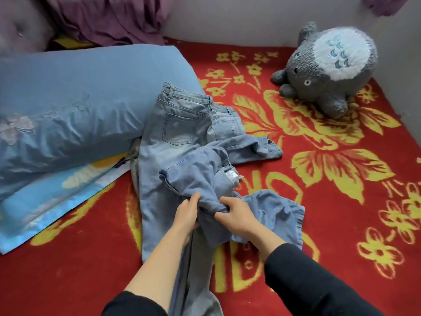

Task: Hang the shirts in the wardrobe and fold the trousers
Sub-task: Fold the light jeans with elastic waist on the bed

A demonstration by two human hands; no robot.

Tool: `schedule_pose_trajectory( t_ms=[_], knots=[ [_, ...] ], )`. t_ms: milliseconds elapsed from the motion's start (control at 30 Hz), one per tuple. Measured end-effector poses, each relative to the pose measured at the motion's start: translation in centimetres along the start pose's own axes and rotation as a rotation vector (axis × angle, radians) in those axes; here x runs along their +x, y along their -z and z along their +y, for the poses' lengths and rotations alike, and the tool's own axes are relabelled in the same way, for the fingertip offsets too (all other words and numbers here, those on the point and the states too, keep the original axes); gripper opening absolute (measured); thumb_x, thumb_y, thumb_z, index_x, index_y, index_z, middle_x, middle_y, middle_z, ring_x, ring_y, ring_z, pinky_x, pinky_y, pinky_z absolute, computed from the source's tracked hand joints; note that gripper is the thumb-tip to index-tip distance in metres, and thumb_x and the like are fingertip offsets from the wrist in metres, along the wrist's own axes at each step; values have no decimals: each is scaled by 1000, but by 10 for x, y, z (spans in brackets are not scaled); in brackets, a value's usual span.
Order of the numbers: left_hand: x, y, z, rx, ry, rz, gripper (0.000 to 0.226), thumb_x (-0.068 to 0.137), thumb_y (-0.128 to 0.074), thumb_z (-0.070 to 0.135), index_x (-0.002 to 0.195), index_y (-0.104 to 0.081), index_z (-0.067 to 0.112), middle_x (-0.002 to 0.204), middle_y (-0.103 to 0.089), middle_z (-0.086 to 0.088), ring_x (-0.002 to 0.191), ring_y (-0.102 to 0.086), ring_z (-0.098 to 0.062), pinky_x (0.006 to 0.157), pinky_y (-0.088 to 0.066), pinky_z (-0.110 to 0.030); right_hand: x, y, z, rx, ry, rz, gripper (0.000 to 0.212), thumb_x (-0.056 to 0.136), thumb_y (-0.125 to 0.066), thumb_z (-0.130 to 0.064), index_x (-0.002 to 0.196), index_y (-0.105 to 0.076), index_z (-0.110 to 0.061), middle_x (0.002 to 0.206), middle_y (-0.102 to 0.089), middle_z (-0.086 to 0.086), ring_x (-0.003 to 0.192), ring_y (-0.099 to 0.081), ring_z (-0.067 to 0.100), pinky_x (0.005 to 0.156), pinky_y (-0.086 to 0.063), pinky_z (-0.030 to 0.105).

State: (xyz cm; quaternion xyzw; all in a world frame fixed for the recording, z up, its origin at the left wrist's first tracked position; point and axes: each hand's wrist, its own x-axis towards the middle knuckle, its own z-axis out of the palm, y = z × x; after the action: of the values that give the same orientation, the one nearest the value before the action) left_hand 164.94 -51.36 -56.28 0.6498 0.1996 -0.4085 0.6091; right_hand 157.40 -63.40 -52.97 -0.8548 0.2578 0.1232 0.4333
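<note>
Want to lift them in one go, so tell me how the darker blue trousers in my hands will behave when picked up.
Probably floppy: the darker blue trousers lie bunched in soft folds where the left hand and right hand pinch them. One end sprawls rightwards, so it will likely dangle. They may tug the light jeans underneath, which they overlap.

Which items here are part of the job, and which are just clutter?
Job: light-wash jeans; darker blue trousers, gripped by left hand and right hand.
Lying about: blue pillow; grey plush toy; red floral blanket; purple cloth by the headboard, possibly clothing, cannot tell.
</note>
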Motion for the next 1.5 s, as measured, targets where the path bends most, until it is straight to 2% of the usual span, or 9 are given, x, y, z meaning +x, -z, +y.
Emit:
schedule_pose_trajectory(
  t_ms=[267,533,700,867,967,1067,1233,1367,1500],
  knots=[
    [-34,-28,-23,-6,-41,140,19,84,-59,1,102,-60,-5,83,-66,-10,83,-61,-23,70,-49,-30,-86,42,41,85,-203,-418,21,54,-58,-8,60,-39,-13,58,-28,-2,54,-26,10,49,-17,28],
    [-92,-49,15,418,-452,-240,41,86,-66,38,126,-57,34,154,-20,7,143,-18,-10,117,-22,-37,-142,135,21,509,-174,-39,22,45,-48,-1,67,-54,1,61,-40,4,56,-35,14,52,-25,27],
    [-127,-75,9,555,-398,-312,75,72,-55,21,144,-35,27,149,-33,2,130,-39,-14,97,-39,-28,-179,211,0,741,-52,23,52,42,-40,4,90,-56,17,79,-52,14,65,-49,25,54,-40,26],
    [-177,-126,-33,191,-80,-229,72,81,-64,23,142,-26,29,129,-43,6,108,-41,-18,95,-38,-42,-242,278,13,937,63,89,66,46,-36,-1,106,-54,21,95,-55,29,83,-54,40,72,-47,36],
    [-198,-167,-38,58,-310,-249,63,79,-70,14,132,-39,26,115,-62,2,89,-61,-6,75,-50,-21,-277,314,33,1024,104,104,66,55,-27,0,112,-57,17,97,-57,32,84,-58,40,77,-51,40],
    [-220,-210,-25,114,-489,-249,19,86,-65,4,101,-63,15,85,-74,3,68,-67,-1,70,-52,-26,-297,348,69,1063,97,144,71,56,-30,-2,123,-46,18,107,-47,33,95,-49,44,90,-42,49],
    [-252,-264,-6,498,-687,-292,14,95,-57,21,106,-65,17,98,-70,3,89,-65,-9,81,-53,-24,-302,422,147,1009,81,199,81,48,-51,-7,125,-42,17,116,-38,30,102,-36,41,88,-33,49],
    [-283,-306,9,434,-728,-312,16,96,-54,21,105,-66,14,97,-71,0,87,-66,-11,79,-53,-20,-295,462,193,847,96,315,50,61,-54,-4,109,-65,5,103,-64,25,90,-63,34,88,-50,44],
    [-303,-340,16,306,-615,-319,23,97,-53,25,107,-65,8,98,-71,-9,88,-68,-20,79,-55,-30,-285,467,228,465,19,572,20,79,-64,5,91,-68,-9,78,-63,3,64,-55,5,52,-42,9]
  ],
)
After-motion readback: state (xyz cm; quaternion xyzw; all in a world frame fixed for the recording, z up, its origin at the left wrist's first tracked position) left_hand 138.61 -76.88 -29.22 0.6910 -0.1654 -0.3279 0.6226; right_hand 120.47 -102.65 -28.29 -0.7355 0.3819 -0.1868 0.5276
